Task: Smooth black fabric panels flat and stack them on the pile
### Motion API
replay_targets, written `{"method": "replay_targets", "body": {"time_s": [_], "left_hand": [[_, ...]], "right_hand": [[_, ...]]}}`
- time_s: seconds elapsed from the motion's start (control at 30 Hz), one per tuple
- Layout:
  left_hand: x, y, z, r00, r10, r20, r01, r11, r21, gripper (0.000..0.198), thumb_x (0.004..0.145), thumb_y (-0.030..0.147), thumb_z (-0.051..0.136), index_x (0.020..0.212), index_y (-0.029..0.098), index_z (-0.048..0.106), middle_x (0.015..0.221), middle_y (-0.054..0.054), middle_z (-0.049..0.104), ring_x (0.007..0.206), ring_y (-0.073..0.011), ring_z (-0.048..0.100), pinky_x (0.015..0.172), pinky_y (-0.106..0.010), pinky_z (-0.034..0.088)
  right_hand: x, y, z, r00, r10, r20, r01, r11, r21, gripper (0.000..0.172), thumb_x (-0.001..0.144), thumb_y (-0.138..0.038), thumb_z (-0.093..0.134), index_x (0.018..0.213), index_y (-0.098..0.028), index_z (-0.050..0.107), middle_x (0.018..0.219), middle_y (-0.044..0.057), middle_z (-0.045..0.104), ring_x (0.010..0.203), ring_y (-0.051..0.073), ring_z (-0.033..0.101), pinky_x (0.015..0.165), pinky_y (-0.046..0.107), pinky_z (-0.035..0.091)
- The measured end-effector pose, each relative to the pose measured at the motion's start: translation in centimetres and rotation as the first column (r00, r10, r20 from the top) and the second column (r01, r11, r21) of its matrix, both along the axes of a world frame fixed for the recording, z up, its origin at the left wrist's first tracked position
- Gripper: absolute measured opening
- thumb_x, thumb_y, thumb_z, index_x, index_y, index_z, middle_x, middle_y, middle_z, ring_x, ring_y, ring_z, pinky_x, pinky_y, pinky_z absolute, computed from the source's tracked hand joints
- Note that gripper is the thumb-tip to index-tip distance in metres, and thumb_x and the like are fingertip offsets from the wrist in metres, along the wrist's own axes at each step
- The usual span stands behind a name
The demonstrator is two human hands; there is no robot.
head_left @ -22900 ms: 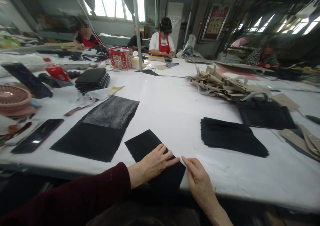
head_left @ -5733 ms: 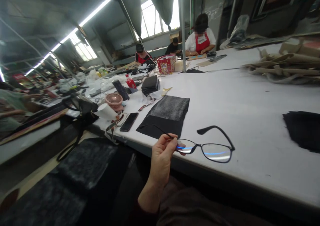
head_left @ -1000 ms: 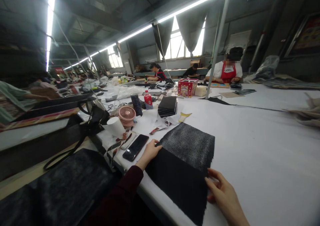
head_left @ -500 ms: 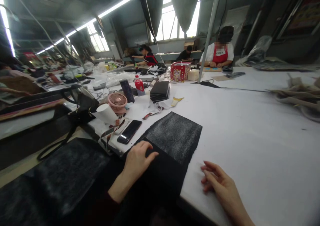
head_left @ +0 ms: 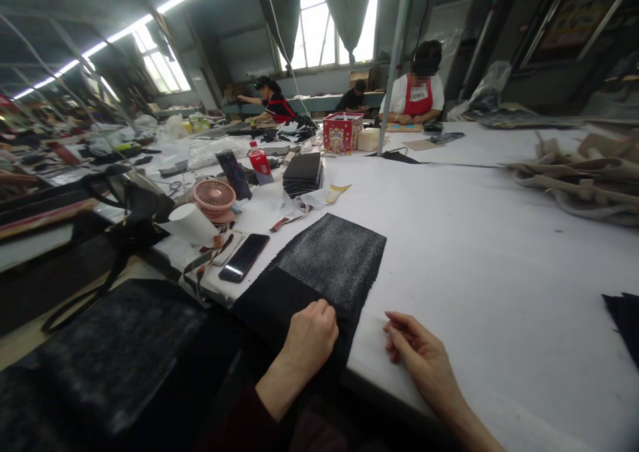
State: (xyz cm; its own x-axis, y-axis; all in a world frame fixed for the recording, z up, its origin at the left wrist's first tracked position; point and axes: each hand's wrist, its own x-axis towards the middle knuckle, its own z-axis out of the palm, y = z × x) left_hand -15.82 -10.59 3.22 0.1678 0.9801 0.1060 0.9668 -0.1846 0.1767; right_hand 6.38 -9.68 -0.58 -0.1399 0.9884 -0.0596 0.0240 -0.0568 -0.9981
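Observation:
A black fabric piece [head_left: 332, 255] with a speckled grey patch lies at the table's near edge, its lower part plain black and hanging over the edge. My left hand [head_left: 312, 335] is closed on the plain black part, fingers curled under and partly hidden. To the right of the fabric, my right hand [head_left: 417, 352] hovers over or rests on the white table [head_left: 499, 272], palm inward, fingers loosely bent and apart, with nothing in them. Left of the fabric lies a phone [head_left: 244, 257].
Beyond the phone stand a pink fan [head_left: 214, 198], a paper roll [head_left: 192, 224], a red-labelled bottle [head_left: 259, 162] and a black stack [head_left: 303, 172]. A pole [head_left: 395, 66] rises farther back. Beige straps [head_left: 589, 172] lie right; people work behind.
My left hand has moved right and down across the black fabric, and its fingers have closed. My right hand's fingers stay loosely bent. The view has shifted to the right.

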Motion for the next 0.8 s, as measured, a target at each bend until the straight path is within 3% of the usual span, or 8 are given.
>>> {"method": "replay_targets", "body": {"time_s": [0.07, 0.17, 0.27, 0.4, 0.53, 0.8], "left_hand": [[-0.1, 0.0, -0.3, 0.998, 0.011, 0.058, -0.013, 0.999, 0.033, 0.018, 0.089, 0.012, 0.049, 0.079, 0.017, 0.063, 0.085, -0.004, 0.063, 0.079, -0.0184, 0.061, 0.068, -0.028, 0.043], [-0.7, 0.3, -0.4, 0.961, 0.059, 0.269, -0.069, 0.997, 0.028, 0.017, 0.084, 0.011, 0.052, 0.076, 0.018, 0.065, 0.082, -0.002, 0.064, 0.073, -0.0155, 0.061, 0.068, -0.026, 0.042], [-1.4, 0.6, -0.5, 0.895, 0.09, 0.436, -0.091, 0.996, -0.019, 0.018, 0.078, 0.01, 0.054, 0.073, 0.02, 0.068, 0.078, 0.0, 0.065, 0.068, -0.0135, 0.06, 0.065, -0.024, 0.041], [-1.9, 0.9, -0.5, 0.87, 0.084, 0.485, -0.079, 0.996, -0.032, 0.019, 0.075, 0.01, 0.055, 0.072, 0.02, 0.071, 0.075, 0.001, 0.067, 0.068, -0.0134, 0.061, 0.064, -0.024, 0.042], [-2.4, 1.1, -0.4, 0.821, 0.082, 0.566, -0.057, 0.997, -0.061, 0.019, 0.075, 0.012, 0.055, 0.071, 0.02, 0.072, 0.076, 0.001, 0.069, 0.071, -0.0139, 0.063, 0.068, -0.024, 0.045], [-3.4, 1.7, -1.0, 0.685, 0.143, 0.715, -0.04, 0.987, -0.158, 0.015, 0.074, 0.016, 0.058, 0.071, 0.02, 0.072, 0.077, 0.0, 0.07, 0.076, -0.0159, 0.065, 0.073, -0.025, 0.047]], "right_hand": [[0.1, 0.0, -0.3, 1.0, 0.01, 0.016, -0.01, 1.0, 0.007, 0.047, 0.086, -0.054, 0.063, 0.111, -0.014, 0.061, 0.07, 0.003, 0.062, 0.06, 0.016, 0.058, 0.059, 0.029, 0.05], [0.1, -0.2, -0.5, 0.997, 0.027, 0.075, -0.031, 0.998, 0.059, 0.041, 0.089, -0.05, 0.06, 0.111, -0.016, 0.063, 0.07, 0.002, 0.062, 0.061, 0.016, 0.058, 0.058, 0.028, 0.05], [-0.3, -0.2, 0.1, 0.982, 0.05, 0.183, -0.09, 0.972, 0.217, 0.028, 0.093, -0.041, 0.056, 0.109, -0.02, 0.065, 0.092, 0.007, 0.067, 0.072, 0.016, 0.062, 0.064, 0.027, 0.051], [-2.1, 0.2, 1.5, 0.948, 0.137, 0.286, -0.258, 0.858, 0.445, 0.023, 0.096, -0.026, 0.049, 0.109, -0.023, 0.067, 0.117, 0.008, 0.065, 0.102, 0.018, 0.063, 0.088, 0.029, 0.051], [-4.3, 1.0, 1.9, 0.901, 0.224, 0.371, -0.402, 0.75, 0.525, 0.026, 0.096, -0.017, 0.045, 0.109, -0.022, 0.068, 0.119, 0.008, 0.064, 0.106, 0.017, 0.063, 0.094, 0.029, 0.05], [-4.5, 1.1, 0.5, 0.914, 0.156, 0.375, -0.355, 0.755, 0.551, 0.026, 0.096, -0.015, 0.044, 0.108, -0.021, 0.067, 0.112, 0.009, 0.066, 0.1, 0.017, 0.065, 0.089, 0.029, 0.053]]}}
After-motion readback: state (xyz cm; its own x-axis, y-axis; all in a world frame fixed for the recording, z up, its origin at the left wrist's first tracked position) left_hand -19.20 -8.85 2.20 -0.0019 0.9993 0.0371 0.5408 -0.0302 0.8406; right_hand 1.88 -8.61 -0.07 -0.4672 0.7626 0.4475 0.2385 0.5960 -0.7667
